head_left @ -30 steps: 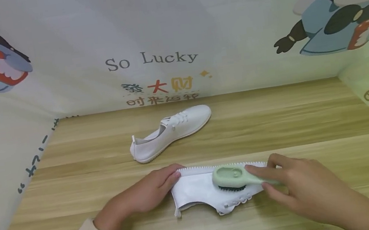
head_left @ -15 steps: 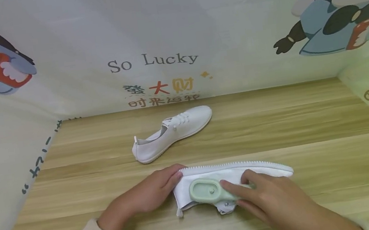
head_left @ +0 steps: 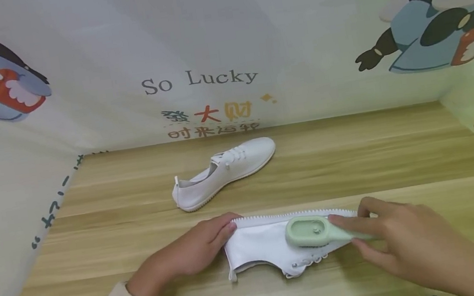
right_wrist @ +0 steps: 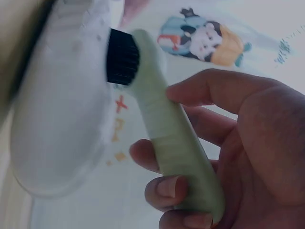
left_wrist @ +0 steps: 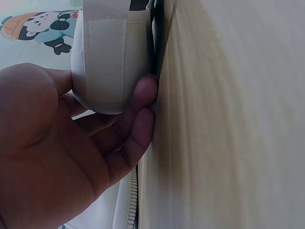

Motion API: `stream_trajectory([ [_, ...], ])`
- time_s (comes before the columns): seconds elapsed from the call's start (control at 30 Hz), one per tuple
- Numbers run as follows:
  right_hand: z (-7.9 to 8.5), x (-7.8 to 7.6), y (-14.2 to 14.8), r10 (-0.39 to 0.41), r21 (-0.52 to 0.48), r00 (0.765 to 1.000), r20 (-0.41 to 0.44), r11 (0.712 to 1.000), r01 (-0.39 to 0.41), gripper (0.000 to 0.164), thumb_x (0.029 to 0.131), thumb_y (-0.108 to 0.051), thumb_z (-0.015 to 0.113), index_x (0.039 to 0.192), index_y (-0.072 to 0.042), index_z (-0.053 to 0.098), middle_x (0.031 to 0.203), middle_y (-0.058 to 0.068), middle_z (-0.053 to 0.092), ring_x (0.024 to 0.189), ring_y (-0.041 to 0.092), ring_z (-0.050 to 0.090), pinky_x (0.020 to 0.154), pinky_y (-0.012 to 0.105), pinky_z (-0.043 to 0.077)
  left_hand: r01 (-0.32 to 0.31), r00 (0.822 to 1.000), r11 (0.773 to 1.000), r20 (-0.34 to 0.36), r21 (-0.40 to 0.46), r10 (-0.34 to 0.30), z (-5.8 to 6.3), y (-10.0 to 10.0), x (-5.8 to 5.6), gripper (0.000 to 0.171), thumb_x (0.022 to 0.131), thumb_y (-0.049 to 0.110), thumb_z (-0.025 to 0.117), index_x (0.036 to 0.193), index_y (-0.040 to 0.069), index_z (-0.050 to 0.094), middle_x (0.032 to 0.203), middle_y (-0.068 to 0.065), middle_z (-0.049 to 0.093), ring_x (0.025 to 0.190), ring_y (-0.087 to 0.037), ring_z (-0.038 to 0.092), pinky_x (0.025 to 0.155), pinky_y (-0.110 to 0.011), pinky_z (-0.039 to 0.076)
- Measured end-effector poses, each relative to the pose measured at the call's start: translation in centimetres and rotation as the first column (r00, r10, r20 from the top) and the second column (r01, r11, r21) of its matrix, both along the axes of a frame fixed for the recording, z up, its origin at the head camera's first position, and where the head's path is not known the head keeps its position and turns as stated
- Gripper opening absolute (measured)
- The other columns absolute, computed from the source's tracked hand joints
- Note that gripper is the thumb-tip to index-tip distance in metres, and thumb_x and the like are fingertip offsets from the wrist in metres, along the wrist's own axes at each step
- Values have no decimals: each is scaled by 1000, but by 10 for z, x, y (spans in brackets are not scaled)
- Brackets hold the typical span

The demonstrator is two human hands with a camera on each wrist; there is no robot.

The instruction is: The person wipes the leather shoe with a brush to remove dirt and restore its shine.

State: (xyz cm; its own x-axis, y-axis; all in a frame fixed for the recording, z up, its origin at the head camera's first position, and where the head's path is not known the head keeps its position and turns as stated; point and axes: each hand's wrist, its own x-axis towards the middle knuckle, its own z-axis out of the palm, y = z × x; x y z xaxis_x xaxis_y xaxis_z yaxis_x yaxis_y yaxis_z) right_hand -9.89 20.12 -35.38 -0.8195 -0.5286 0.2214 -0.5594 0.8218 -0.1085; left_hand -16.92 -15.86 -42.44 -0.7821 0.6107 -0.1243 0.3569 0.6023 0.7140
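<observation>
A white lace-up shoe (head_left: 254,241) lies on its side, its ridged sole edge facing away and its heel to the left. My left hand (head_left: 192,248) holds it at the heel; in the left wrist view, thumb and fingers wrap around the heel (left_wrist: 107,62). A pale green scrub brush (head_left: 308,231) lies over the shoe's side toward the toe. My right hand (head_left: 408,235) grips the brush by its handle (right_wrist: 176,148). Black bristles (right_wrist: 123,57) meet the shoe's upper in the right wrist view. Part of the toe is hidden behind the right hand in the head view.
Another white shoe (head_left: 227,172) stands upright on the wooden tabletop (head_left: 379,153), farther back, toe pointing right. A printed cloth backdrop (head_left: 305,17) rises behind the table and along both sides.
The right hand swept the brush left toward the heel, then back right toward the toe. My left hand keeps its hold on the heel, and the shoe stays nearly in place.
</observation>
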Motion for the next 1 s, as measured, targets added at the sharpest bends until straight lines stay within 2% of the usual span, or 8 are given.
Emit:
stream_trajectory([
  [0.17, 7, 1, 12, -18, 9, 999, -42, 1000, 18, 48, 78, -22, 80, 124, -34, 71, 91, -14, 57, 53, -7, 26, 46, 17, 27, 1, 1000, 1000, 1, 10, -1, 0, -2, 2, 36, 110, 36, 31, 133, 22, 56, 124, 6, 65, 123, -14, 56, 112, -47, 41],
  [0.33, 8, 0, 9, -14, 25, 1000, 2, 1000, 14, 48, 81, -24, 79, 126, -35, 69, 93, -13, 58, 55, -7, 29, 47, 17, 29, 3, 1000, 1000, -7, 9, -3, 2, -2, 3, 36, 110, 35, 31, 133, 21, 56, 123, 6, 65, 122, -13, 57, 111, -47, 42],
  [0.4, 6, 0, 4, 8, 17, 1000, 22, 1000, -8, 48, 82, -24, 79, 127, -35, 68, 94, -13, 58, 55, -7, 30, 48, 17, 29, 7, 1000, 1000, -15, 8, -7, 2, -1, 2, 37, 110, 36, 31, 133, 21, 56, 123, 5, 66, 121, -14, 57, 111, -47, 42],
  [0.5, 0, 0, -8, 57, 2, 998, 6, 998, -57, 47, 82, -25, 79, 127, -34, 68, 94, -12, 59, 58, -7, 31, 49, 15, 30, 13, 1000, 1000, -23, 5, -13, 2, -1, 1, 37, 110, 35, 31, 133, 20, 56, 122, 4, 66, 121, -15, 57, 111, -48, 42],
  [0.63, -13, 0, -25, 142, 4, 987, -77, 990, -142, 49, 83, -26, 78, 130, -33, 67, 95, -9, 61, 63, -3, 39, 51, 16, 34, 9, 1000, 1000, -19, 2, -9, 2, -1, 0, 37, 110, 36, 31, 133, 20, 56, 122, 4, 66, 121, -15, 57, 111, -48, 42],
  [0.73, -22, 2, -34, 178, 17, 975, -134, 984, -177, 51, 84, -29, 79, 133, -34, 65, 97, -7, 61, 67, 1, 46, 54, 19, 38, 7, 1000, 1000, -13, 0, -7, 3, -1, -1, 37, 110, 36, 31, 133, 20, 55, 122, 4, 65, 120, -15, 57, 111, -48, 42],
  [0.9, -28, 4, -38, 181, 18, 972, -151, 983, -180, 53, 83, -31, 80, 133, -35, 64, 97, -7, 61, 67, 2, 50, 55, 21, 41, 8, 1000, 1000, -14, 3, -8, 2, -1, -1, 36, 110, 35, 31, 133, 21, 55, 122, 5, 65, 119, -14, 57, 110, -48, 42],
  [1.0, -24, 4, -35, 159, 14, 982, -101, 987, -159, 50, 84, -31, 79, 132, -35, 65, 96, -7, 60, 66, 0, 46, 54, 19, 39, 14, 1000, 1000, -20, 4, -14, 2, -1, 0, 37, 110, 36, 31, 132, 20, 56, 121, 4, 65, 118, -14, 57, 110, -47, 42],
])
